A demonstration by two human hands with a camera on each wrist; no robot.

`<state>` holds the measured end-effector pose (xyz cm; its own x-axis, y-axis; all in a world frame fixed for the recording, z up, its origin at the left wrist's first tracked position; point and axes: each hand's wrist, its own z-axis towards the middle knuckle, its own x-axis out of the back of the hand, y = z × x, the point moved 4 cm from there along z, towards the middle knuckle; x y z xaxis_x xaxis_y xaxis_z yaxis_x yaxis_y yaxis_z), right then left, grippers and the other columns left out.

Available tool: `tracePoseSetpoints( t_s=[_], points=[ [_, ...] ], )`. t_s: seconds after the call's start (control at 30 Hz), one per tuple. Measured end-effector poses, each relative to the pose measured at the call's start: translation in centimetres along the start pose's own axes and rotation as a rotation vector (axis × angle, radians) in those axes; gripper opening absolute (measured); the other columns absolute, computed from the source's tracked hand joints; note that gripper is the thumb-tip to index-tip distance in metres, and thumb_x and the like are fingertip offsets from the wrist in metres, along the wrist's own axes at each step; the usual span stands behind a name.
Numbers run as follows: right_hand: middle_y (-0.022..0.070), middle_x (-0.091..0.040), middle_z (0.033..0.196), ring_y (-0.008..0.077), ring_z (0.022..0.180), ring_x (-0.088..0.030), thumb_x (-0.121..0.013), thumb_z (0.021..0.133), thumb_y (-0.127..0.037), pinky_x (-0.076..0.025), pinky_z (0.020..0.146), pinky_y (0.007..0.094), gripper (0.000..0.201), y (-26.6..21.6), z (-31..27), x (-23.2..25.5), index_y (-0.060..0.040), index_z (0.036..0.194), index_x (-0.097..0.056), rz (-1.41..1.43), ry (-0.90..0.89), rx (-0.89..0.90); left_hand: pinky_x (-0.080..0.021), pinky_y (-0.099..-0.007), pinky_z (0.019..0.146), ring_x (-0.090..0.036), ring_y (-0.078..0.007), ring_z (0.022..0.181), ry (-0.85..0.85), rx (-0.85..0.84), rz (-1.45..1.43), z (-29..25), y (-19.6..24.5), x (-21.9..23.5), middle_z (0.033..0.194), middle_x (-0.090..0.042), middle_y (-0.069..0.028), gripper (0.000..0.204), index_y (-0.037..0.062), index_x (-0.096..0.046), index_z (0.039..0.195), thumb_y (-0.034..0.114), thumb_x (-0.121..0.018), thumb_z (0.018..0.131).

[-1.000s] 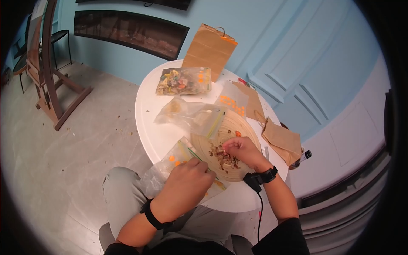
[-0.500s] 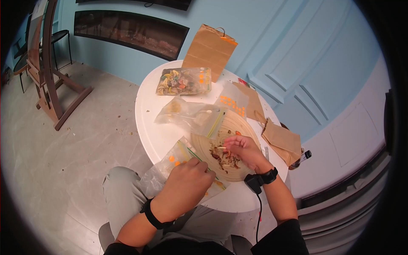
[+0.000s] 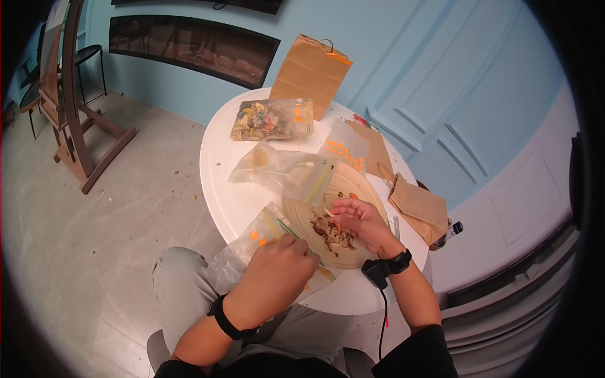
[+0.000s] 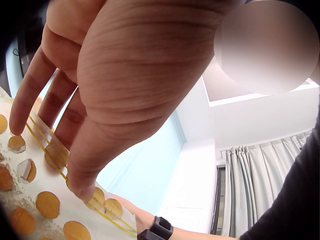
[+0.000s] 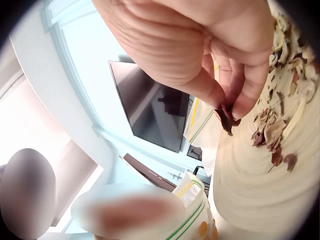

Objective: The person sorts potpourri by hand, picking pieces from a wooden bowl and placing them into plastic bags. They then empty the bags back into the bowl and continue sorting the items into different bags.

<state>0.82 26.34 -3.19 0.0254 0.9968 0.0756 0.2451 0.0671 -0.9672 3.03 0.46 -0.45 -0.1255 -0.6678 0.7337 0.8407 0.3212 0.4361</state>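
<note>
My left hand [image 3: 280, 268] holds the zip edge of a clear zip bag [image 4: 30, 172] with orange dots, thumb on one side and fingers on the other. Over a round, pale, ringed tray [image 3: 368, 189], my right hand [image 3: 362, 223] has its fingertips together just above a heap of dried plant bits [image 3: 334, 239]. In the right wrist view, thumb and fingers pinch a dark red dried petal-like piece [image 5: 227, 120]. More dried bits [image 5: 274, 132], brown, reddish and cream, lie scattered across the tray there.
Another clear zip bag [image 3: 277, 167] lies beside the tray, overlapping its rim. Behind it sits a bag of colourful dried pieces [image 3: 265, 123]. A brown paper bag [image 3: 312, 75] stands at the back; a folded one [image 3: 417, 208] lies at the table's right edge, near a dark-capped bottle [image 3: 454, 231].
My right hand has risen slightly from the heap, its fingers turning a little more upward. The left hand and its bag have stayed in place.
</note>
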Motion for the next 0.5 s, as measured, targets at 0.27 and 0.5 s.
tracePoseSetpoints(
  t_s=[0.27,0.5],
  points=[
    [0.0062,-0.070,0.109,0.0126,0.100,-0.069,-0.066,0.095,0.005,-0.056,0.088,0.0250,0.026,-1.4,-2.5,-4.5,0.0011,0.121,-0.063,-0.046,-0.148,0.012,-0.055,-0.0358,0.070,-0.065,-0.0229,0.083,0.015,-0.008,0.006,0.1,0.1,0.1,0.082,-0.065,-0.0039,0.010,0.0096,-0.074,0.087,0.009,-0.072,0.076],
    [0.0072,-0.072,0.110,0.0106,0.100,-0.069,-0.062,0.101,-0.004,-0.056,0.086,0.0255,0.023,-1.8,-4.1,-7.3,0.0007,0.123,-0.065,-0.396,-0.326,0.075,-0.055,-0.0370,0.070,-0.064,-0.0246,0.085,0.040,-0.025,-0.010,-0.1,0.1,0.0,0.082,-0.064,-0.0058,0.007,0.0078,-0.071,0.083,0.008,-0.069,0.077]
  ],
)
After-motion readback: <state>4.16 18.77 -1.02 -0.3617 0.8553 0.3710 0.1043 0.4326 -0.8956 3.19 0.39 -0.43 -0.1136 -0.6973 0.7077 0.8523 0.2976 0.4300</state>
